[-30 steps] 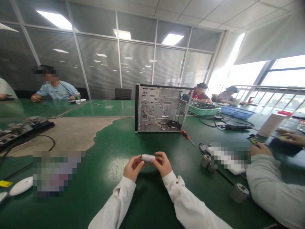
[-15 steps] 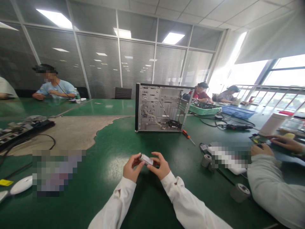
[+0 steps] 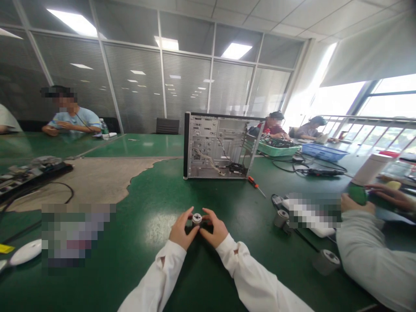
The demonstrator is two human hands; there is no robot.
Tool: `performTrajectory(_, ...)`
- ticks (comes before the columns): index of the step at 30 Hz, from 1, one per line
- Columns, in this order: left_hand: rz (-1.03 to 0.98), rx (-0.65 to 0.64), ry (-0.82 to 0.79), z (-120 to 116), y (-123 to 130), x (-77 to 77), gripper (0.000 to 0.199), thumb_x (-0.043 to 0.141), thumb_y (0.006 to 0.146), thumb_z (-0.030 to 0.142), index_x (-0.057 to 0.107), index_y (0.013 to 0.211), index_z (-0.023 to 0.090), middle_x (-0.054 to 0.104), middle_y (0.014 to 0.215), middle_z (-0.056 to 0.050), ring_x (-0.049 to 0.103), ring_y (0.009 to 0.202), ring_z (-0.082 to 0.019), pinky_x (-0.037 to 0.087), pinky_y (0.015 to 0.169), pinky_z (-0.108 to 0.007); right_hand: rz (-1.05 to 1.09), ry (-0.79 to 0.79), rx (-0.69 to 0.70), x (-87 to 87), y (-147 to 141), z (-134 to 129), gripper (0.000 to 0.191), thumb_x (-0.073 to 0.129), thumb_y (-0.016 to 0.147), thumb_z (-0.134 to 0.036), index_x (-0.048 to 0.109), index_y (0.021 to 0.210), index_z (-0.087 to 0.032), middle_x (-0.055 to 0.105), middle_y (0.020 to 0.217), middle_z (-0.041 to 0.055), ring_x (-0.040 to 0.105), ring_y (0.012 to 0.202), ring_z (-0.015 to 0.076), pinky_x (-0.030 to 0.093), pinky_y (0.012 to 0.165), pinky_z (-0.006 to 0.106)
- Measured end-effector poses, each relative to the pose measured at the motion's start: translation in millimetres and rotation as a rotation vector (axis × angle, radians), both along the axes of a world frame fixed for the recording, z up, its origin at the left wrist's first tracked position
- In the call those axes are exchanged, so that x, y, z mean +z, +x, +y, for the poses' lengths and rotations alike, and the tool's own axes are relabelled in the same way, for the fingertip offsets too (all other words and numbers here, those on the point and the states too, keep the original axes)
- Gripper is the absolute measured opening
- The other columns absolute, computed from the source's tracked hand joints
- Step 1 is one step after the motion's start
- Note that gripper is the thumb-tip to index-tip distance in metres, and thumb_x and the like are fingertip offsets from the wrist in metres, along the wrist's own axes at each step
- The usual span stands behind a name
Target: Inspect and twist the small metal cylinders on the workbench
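Two hands, left hand and right hand, frame a small metal cylinder upright between them at a green table. Fingers and thumbs are parted and curved around it; whether either hand actually grips it is hard to tell. Beyond them, an orange-handled screwdriver lies beside an open computer case.

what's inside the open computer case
Pale cables, a thin dark wire and a black part show inside the computer case; its metal cage covers whatever it might hold.
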State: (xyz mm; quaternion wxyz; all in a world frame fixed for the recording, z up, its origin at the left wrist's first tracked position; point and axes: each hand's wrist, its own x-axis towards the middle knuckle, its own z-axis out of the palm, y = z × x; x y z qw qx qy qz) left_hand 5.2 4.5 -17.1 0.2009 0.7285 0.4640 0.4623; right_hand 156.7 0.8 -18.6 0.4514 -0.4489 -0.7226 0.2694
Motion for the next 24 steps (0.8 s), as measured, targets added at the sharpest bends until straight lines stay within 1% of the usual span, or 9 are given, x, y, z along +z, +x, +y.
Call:
performTrajectory(2,0.003,-0.009,-0.040,1,0,-4.4,0.055,0.059,0.061,0.023,0.044,0.114,0.016,0.056,0.102,-0.010,0.052,0.092,-0.022,0.039,0.083,-0.038,-0.006,0.027,-0.015,4.4,1,-1,0.054,0.051,0.058,-0.011,0.041,0.111,-0.021,0.059,0.092,0.0033,0.054,0.086,0.0165,0.045,0.069,0.030)
performTrajectory(4,0.019,-0.021,-0.061,2,1,-5.8,0.053,0.061,0.058,0.022,0.048,0.110,0.016,0.055,0.105,-0.011,0.050,0.096,-0.024,0.037,0.085,-0.039,0.000,0.059,-0.022,9.1,2,-3,0.049,0.050,0.059,-0.010,0.046,0.107,-0.021,0.058,0.092,0.0036,0.054,0.086,0.0161,0.045,0.069,0.029)
performTrajectory(6,0.013,-0.018,-0.070,2,0,-5.1,0.048,0.061,0.057,0.020,0.052,0.104,0.017,0.057,0.103,-0.010,0.050,0.096,-0.025,0.037,0.085,-0.040,0.015,0.091,-0.024,12.7,3,-4,0.043,0.049,0.061,-0.010,0.049,0.103,-0.021,0.058,0.091,0.0033,0.054,0.084,0.0154,0.045,0.069,0.028)
performTrajectory(9,-0.001,-0.006,-0.067,2,-1,-2.6,0.038,0.061,0.057,0.019,0.057,0.095,0.021,0.060,0.095,-0.007,0.052,0.090,-0.025,0.039,0.081,-0.040,0.032,0.144,-0.024,15.7,3,-5,0.036,0.049,0.063,-0.011,0.053,0.097,-0.021,0.057,0.089,0.0034,0.054,0.079,0.0145,0.045,0.066,0.026)
performTrajectory(11,0.037,-0.027,-0.027,3,-2,-1.1,0.034,0.061,0.058,0.019,0.058,0.092,0.021,0.061,0.092,-0.007,0.053,0.087,-0.024,0.040,0.079,-0.039,0.042,0.180,-0.022,17.2,3,-6,0.033,0.050,0.063,-0.012,0.055,0.095,-0.021,0.056,0.089,0.0040,0.054,0.077,0.0142,0.046,0.064,0.025)
performTrajectory(14,0.118,-0.061,0.087,3,-3,0.2,0.030,0.059,0.061,0.020,0.058,0.091,0.022,0.061,0.092,-0.006,0.052,0.088,-0.023,0.039,0.080,-0.037,0.050,0.224,-0.006,20.7,2,-8,0.029,0.051,0.064,-0.013,0.057,0.091,-0.021,0.056,0.089,0.0045,0.053,0.075,0.0141,0.046,0.063,0.025)
performTrajectory(17,0.183,-0.028,0.173,3,-4,0.7,0.027,0.056,0.064,0.020,0.058,0.091,0.023,0.061,0.093,-0.005,0.051,0.090,-0.023,0.036,0.083,-0.037,0.045,0.247,0.009,25.3,1,-11,0.029,0.051,0.064,-0.014,0.057,0.091,-0.021,0.056,0.089,0.0048,0.053,0.075,0.0146,0.046,0.064,0.026)
performTrajectory(20,0.231,0.005,0.207,4,-5,1.0,0.026,0.055,0.065,0.022,0.057,0.091,0.023,0.061,0.093,-0.005,0.050,0.091,-0.023,0.036,0.084,-0.037,0.043,0.263,0.015,28.6,1,-14,0.029,0.052,0.063,-0.014,0.057,0.091,-0.021,0.055,0.090,0.0052,0.053,0.077,0.0153,0.045,0.067,0.027)
performTrajectory(24,0.275,0.006,0.226,4,-4,1.1,0.025,0.054,0.067,0.028,0.057,0.091,0.021,0.061,0.091,-0.007,0.050,0.089,-0.023,0.036,0.083,-0.037,0.032,0.279,0.018,29.6,1,-14,0.027,0.053,0.062,-0.013,0.058,0.087,-0.020,0.054,0.091,0.0057,0.052,0.085,0.0169,0.044,0.075,0.029)
